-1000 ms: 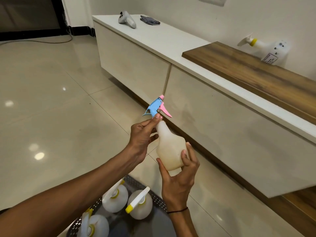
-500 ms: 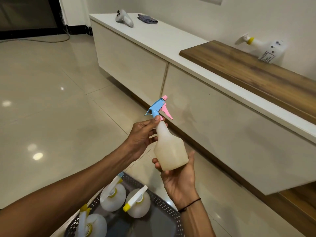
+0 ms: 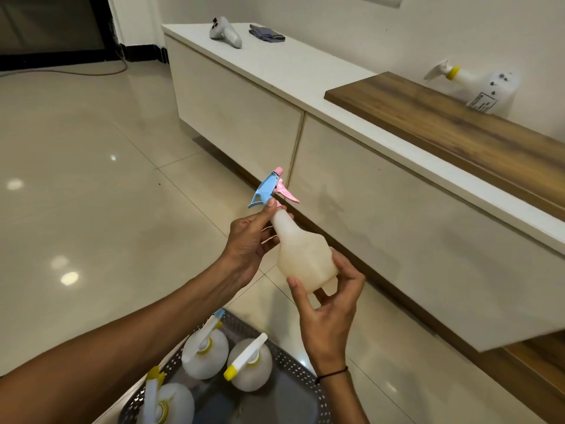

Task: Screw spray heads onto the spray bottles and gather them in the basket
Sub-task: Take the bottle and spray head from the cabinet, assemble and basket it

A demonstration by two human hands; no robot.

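I hold a translucent cream spray bottle [image 3: 302, 255] in the air, tilted, neck up and to the left. My right hand [image 3: 328, 304] grips its base from below. My left hand [image 3: 252, 240] pinches the neck at the collar of the blue and pink spray head [image 3: 272, 189], which sits on the bottle. Below my arms stands a perforated metal basket [image 3: 293, 368] holding three white bottles with yellow-collared spray heads [image 3: 249, 362]. Another white bottle with a yellow collar [image 3: 486, 87] rests on the wooden shelf at the far right.
A long white cabinet [image 3: 275, 71] runs along the wall, topped on the right by a wooden board [image 3: 443, 123]. A grey controller [image 3: 224, 33] and a folded dark cloth [image 3: 266, 32] lie at its far end. Glossy tiled floor [image 3: 76, 194] lies to the left.
My right hand has shifted its hold on the bottle's base, fingers now wrapped further round it. The bottle has tilted a little. The left hand stays at the neck.
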